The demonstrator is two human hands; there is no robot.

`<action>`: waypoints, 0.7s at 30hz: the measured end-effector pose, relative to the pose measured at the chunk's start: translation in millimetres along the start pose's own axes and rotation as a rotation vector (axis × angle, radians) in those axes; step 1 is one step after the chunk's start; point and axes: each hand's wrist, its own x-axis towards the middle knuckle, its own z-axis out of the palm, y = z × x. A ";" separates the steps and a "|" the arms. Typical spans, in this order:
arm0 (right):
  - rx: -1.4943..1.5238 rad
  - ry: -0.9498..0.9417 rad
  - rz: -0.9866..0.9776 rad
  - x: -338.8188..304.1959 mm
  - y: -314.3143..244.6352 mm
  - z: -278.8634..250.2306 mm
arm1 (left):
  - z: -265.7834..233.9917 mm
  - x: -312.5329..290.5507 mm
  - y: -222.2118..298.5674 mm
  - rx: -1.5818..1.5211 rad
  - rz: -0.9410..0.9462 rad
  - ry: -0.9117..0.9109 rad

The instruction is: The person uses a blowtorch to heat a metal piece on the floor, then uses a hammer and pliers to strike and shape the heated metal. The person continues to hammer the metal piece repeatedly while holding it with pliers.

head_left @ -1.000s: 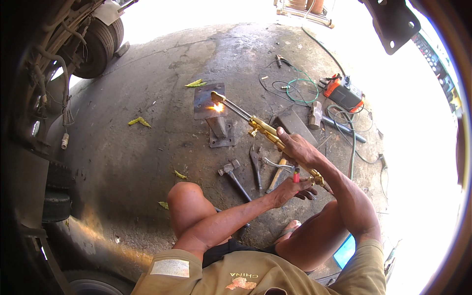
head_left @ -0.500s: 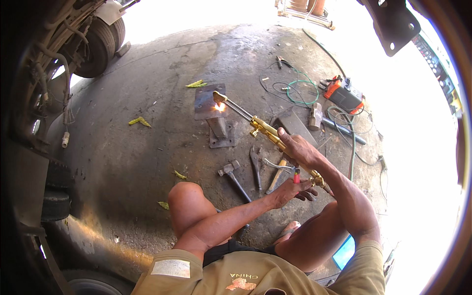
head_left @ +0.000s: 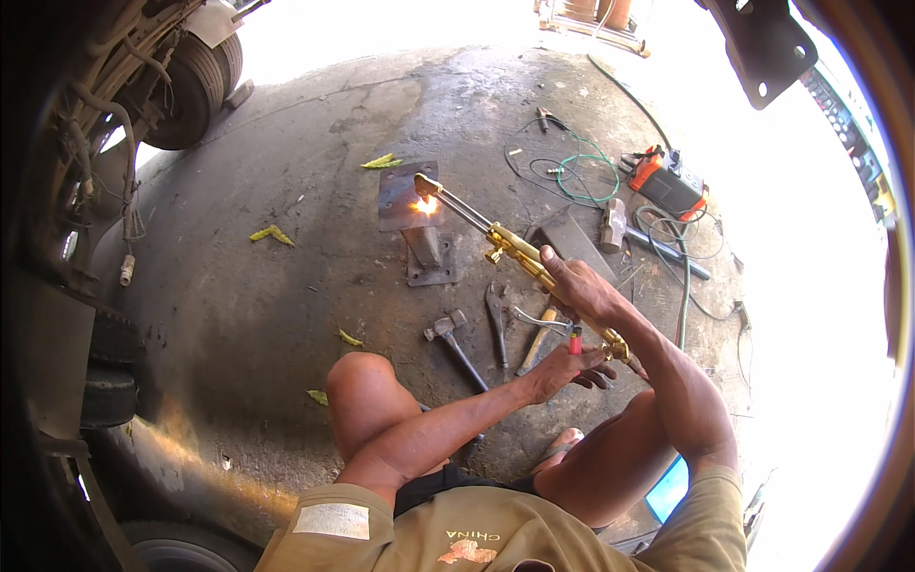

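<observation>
A brass cutting torch (head_left: 519, 250) runs from my right hand (head_left: 579, 289) toward the upper left. The fingers of that hand are wrapped round its handle, thumb along the top. At its angled head a bright orange glow (head_left: 425, 204) shows against the dark steel plate (head_left: 400, 195), which is the top of a small welded stand (head_left: 424, 250). My left hand (head_left: 556, 375) is closed on a red lighter (head_left: 575, 340) that sticks up from the fist. Its other fingers reach beside the brass valve knobs (head_left: 615, 350) at the torch's rear; whether they touch is unclear.
On the concrete lie a hammer (head_left: 457, 348), locking pliers (head_left: 497, 324), a wooden-handled tool (head_left: 538, 340) and a sledgehammer (head_left: 614, 226). An orange-and-black welding machine (head_left: 672, 183) with cables (head_left: 581, 176) stands at right. Truck wheels (head_left: 186, 95) are at upper left.
Both hands and the torch keep almost the same position. The glow at the torch head looks slightly more orange and spread out.
</observation>
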 end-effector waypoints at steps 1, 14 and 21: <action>0.008 -0.003 0.000 -0.1 0.9 -0.2 | 2.0 -0.8 2.1 -0.001 -0.001 0.003; 0.022 -0.029 -0.004 3.6 -0.3 2.0 | -4.8 1.9 -5.6 -0.025 0.008 -0.010; -0.024 -0.009 -0.011 -0.3 -1.8 -0.4 | -4.4 3.0 -5.6 -0.019 0.009 -0.025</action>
